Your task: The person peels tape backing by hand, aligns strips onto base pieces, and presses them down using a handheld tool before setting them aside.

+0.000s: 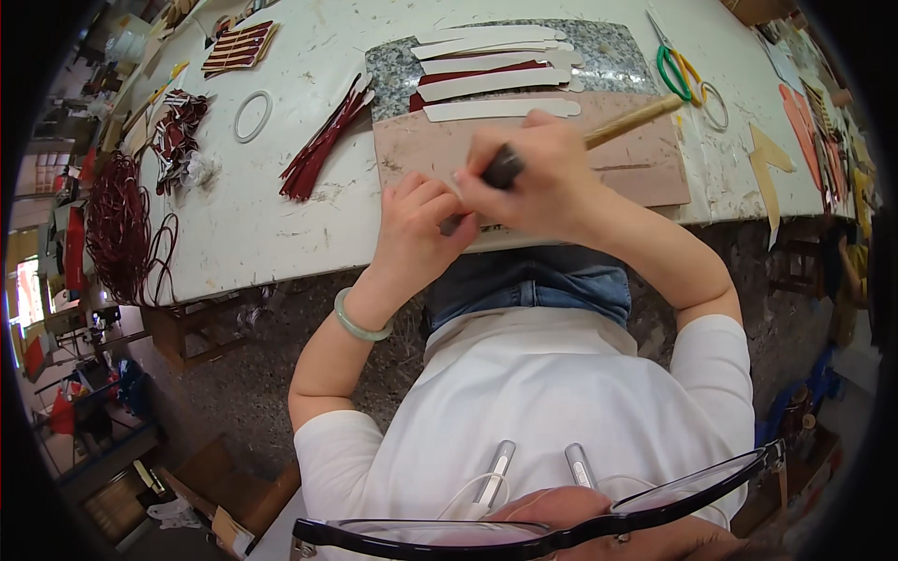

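- Along the white table's (253, 234) near edge sits a pink board (650, 178).
- Before it, the right hand (547, 178) is wrapped around a wood-handled, dark-headed tool (631, 123).
- Beside it, the left hand's (416, 220) fingers curl together; their hold is unclear.
- Apparently close fingertip work; next calls for steadiness.
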`<action>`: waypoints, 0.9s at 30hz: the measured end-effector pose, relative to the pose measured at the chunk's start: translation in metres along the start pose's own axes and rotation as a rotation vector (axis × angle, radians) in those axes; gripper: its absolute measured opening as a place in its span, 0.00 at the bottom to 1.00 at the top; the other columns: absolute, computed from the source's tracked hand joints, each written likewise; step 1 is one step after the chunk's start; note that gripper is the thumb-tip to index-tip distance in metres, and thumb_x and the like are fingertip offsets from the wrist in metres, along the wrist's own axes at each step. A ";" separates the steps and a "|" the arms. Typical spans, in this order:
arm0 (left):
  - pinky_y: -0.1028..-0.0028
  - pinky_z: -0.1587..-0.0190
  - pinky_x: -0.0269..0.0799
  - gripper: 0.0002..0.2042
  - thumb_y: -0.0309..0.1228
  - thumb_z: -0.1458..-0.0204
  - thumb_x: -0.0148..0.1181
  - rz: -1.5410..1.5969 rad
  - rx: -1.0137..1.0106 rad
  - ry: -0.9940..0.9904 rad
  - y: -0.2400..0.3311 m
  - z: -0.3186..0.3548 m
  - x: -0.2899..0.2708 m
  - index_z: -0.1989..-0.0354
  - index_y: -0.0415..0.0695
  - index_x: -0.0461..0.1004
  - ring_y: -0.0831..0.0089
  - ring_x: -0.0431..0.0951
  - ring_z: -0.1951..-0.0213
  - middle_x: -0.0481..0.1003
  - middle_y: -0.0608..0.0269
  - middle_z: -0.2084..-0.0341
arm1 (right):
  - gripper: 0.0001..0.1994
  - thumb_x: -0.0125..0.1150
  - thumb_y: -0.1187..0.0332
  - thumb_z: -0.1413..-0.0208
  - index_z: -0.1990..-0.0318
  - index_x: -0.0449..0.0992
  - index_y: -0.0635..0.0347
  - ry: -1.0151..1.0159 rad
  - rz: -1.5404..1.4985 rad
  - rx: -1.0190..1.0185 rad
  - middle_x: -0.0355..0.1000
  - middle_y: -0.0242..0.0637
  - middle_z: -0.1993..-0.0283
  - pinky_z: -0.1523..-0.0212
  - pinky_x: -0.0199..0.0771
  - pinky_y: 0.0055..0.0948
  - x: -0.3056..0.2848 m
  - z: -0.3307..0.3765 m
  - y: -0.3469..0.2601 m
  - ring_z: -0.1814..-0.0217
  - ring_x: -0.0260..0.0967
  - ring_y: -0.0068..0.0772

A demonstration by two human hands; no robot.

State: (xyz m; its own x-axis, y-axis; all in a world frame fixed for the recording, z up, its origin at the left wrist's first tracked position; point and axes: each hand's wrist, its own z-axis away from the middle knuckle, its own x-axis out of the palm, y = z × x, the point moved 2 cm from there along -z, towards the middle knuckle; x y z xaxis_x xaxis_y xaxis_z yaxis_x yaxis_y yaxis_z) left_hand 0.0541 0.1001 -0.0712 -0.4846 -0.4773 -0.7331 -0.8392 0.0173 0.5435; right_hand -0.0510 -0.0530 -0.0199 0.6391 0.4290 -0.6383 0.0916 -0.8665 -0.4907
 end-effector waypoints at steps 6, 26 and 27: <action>0.66 0.60 0.60 0.06 0.25 0.60 0.70 -0.035 -0.020 0.026 -0.002 0.013 -0.006 0.74 0.49 0.79 0.70 0.73 0.63 0.74 0.73 0.74 | 0.10 0.70 0.65 0.53 0.77 0.72 0.47 -0.006 -0.012 -0.015 0.71 0.25 0.83 0.72 0.62 0.32 -0.001 -0.004 -0.004 0.84 0.65 0.34; 0.66 0.58 0.60 0.08 0.23 0.61 0.70 -0.075 -0.044 0.146 -0.001 0.040 -0.017 0.74 0.48 0.78 0.69 0.73 0.63 0.74 0.72 0.74 | 0.10 0.70 0.68 0.53 0.77 0.71 0.48 -0.029 -0.136 -0.037 0.70 0.23 0.82 0.71 0.59 0.30 0.038 -0.002 -0.011 0.84 0.65 0.30; 0.66 0.58 0.60 0.08 0.23 0.61 0.70 -0.071 -0.057 0.163 -0.002 0.042 -0.016 0.74 0.48 0.78 0.69 0.73 0.63 0.74 0.72 0.74 | 0.10 0.70 0.68 0.53 0.77 0.71 0.48 -0.030 -0.141 -0.040 0.70 0.23 0.82 0.71 0.59 0.30 0.035 -0.005 -0.013 0.84 0.65 0.30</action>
State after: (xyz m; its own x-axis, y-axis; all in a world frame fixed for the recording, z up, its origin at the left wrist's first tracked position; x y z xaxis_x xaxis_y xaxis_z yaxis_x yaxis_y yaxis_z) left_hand 0.0529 0.1449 -0.0780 -0.3741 -0.6114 -0.6973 -0.8525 -0.0692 0.5181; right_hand -0.0259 -0.0282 -0.0331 0.5950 0.5544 -0.5819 0.2096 -0.8060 -0.5535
